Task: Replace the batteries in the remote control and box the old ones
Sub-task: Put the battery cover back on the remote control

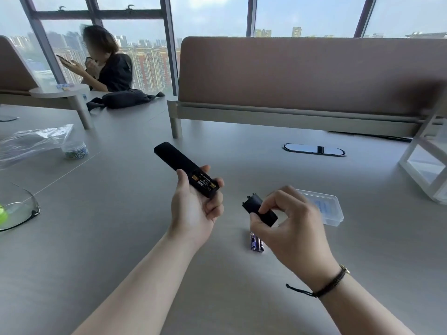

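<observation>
Remote control (180,165): long, slim, matte black, held back-side up above the bench, its far end pointing away and left; the battery bay at the near end is uncovered.
Batteries in bay (204,183): lying in the open compartment, gold ends and a dark label showing.
Left hand (196,204): palm up, fingers curled round the near end of the remote, thumb along its left edge.
Battery cover (260,210): small black panel with clips at its far edge, held clear of the remote.
Right hand (287,221): fingers pinching the cover between thumb and forefinger; a dark cord bracelet sits on the wrist.
Loose batteries (256,243): two blue-purple cells lying side by side on the bench, just under the right hand.
Plastic box (326,209): clear, shallow, lidded, on the bench just beyond the right hand.
Bench (121,226): wide, smooth, grey; an oval cable port (314,149) is set further back.
Room: brown divider panel (302,73), tall windows over a city skyline, another person seated at far left.
</observation>
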Demonstrator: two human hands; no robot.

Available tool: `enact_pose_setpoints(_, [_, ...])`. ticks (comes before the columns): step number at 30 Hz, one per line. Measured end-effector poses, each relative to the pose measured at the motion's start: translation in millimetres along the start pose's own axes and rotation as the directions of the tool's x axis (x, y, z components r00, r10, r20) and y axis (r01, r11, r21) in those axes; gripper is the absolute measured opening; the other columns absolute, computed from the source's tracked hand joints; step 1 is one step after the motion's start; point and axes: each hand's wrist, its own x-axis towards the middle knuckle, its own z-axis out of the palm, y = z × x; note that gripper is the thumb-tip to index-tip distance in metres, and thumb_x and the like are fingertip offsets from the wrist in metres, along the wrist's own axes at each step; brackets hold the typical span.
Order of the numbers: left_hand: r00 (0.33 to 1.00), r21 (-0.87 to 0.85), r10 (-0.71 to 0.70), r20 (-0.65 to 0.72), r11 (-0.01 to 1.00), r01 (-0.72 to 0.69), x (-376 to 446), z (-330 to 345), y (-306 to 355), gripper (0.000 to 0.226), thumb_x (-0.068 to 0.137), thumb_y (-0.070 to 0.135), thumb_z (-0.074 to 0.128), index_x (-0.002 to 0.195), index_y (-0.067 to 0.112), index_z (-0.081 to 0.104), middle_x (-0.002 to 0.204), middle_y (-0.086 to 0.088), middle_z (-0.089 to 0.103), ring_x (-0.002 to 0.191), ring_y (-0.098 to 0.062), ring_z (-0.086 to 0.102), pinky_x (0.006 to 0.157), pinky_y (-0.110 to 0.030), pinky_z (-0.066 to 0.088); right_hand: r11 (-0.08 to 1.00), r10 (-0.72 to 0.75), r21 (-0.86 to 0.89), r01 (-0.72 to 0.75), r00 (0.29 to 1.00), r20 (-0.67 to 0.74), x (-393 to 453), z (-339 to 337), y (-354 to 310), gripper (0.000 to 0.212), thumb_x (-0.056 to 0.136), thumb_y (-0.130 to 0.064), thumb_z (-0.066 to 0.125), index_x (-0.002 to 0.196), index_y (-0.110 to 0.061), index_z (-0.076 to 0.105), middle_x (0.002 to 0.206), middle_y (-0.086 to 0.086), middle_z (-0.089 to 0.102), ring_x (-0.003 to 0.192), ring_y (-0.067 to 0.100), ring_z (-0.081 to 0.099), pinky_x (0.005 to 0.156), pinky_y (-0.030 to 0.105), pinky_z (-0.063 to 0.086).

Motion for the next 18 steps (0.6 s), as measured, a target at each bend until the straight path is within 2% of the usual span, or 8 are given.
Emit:
enact_pose_setpoints(2, [0.998, 0.043, -0.035, 0.045, 0.999, 0.033, -2.9, 4.3, -5.2, 0.058, 0.093, 0.07, 0.025, 0.11, 0.023, 0.055, 0.08, -0.009, 0.057, 0.054, -0.018, 0.022, 0.052, -0.03, 0.011, 1.0, -0.022, 0.017, 0.022, 0.999, -0.04, -0.3, 1.7, 1.5, 0.025, 0.065, -0.006, 0.085, 0.064, -0.016, 0.062, 0.077, -0.001, 0.061, 0.07, 0.014, 0.061, 0.064, 0.02, 0.046])
enact_pose_setpoints(4, [0.993, 0.107, -0.082, 0.089, 0.992, 0.072, -5.6, 7.9, -11.7, 0.062, 0.089, 0.074, 0.027, 0.11, 0.022, 0.055, 0.08, -0.01, 0.059, 0.057, -0.018, 0.02, 0.054, -0.031, 0.011, 0.998, -0.053, 0.041, 0.055, 0.998, -0.041, -2.6, 7.1, 0.4, 0.023, 0.065, -0.007, 0.084, 0.066, -0.015, 0.062, 0.08, -0.001, 0.061, 0.072, 0.012, 0.061, 0.065, 0.017, 0.045])
enact_pose_setpoints(7, [0.975, 0.207, -0.16, 0.157, 0.97, 0.126, -8.1, 11.0, -21.8, 0.066, 0.081, 0.079, 0.037, 0.109, 0.024, 0.059, 0.082, -0.007, 0.064, 0.072, -0.02, 0.038, 0.064, -0.036, 0.012, 0.993, -0.092, 0.073, 0.094, 0.995, -0.025, -6.1, 13.6, -0.9, 0.021, 0.065, -0.006, 0.083, 0.068, -0.013, 0.064, 0.084, -0.003, 0.062, 0.076, 0.001, 0.058, 0.067, 0.01, 0.043])
enact_pose_setpoints(9, [0.962, 0.247, -0.194, 0.194, 0.958, 0.144, -9.2, 11.4, -26.3, 0.065, 0.083, 0.077, 0.036, 0.109, 0.023, 0.061, 0.084, -0.006, 0.066, 0.082, -0.023, 0.048, 0.064, -0.035, 0.023, 0.992, -0.094, 0.077, 0.096, 0.995, -0.024, -6.9, 16.1, 0.0, 0.021, 0.064, -0.005, 0.083, 0.069, -0.012, 0.064, 0.087, -0.003, 0.062, 0.077, 0.002, 0.058, 0.065, 0.013, 0.045])
enact_pose_setpoints(12, [0.945, 0.279, -0.231, 0.231, 0.947, 0.163, -12.1, 12.8, -27.3, 0.067, 0.088, 0.075, 0.03, 0.113, 0.021, 0.059, 0.086, -0.003, 0.066, 0.081, -0.024, 0.058, 0.065, -0.035, 0.033, 0.996, -0.076, 0.049, 0.078, 0.997, -0.031, -7.6, 18.0, 1.8, 0.019, 0.065, -0.008, 0.081, 0.071, -0.012, 0.064, 0.088, -0.003, 0.061, 0.074, 0.01, 0.057, 0.063, 0.023, 0.048])
enact_pose_setpoints(18, [0.917, 0.263, -0.247, 0.314, 0.95, 0.166, -17.1, 14.7, -24.2, 0.06, 0.087, 0.068, 0.038, 0.118, 0.02, 0.055, 0.093, -0.004, 0.067, 0.078, -0.02, 0.068, 0.062, -0.031, 0.044, 0.999, -0.054, 0.006, 0.054, 0.998, -0.044, -6.2, 18.4, 2.2, 0.016, 0.067, -0.012, 0.079, 0.072, -0.013, 0.064, 0.09, -0.004, 0.061, 0.073, 0.01, 0.058, 0.062, 0.026, 0.049])
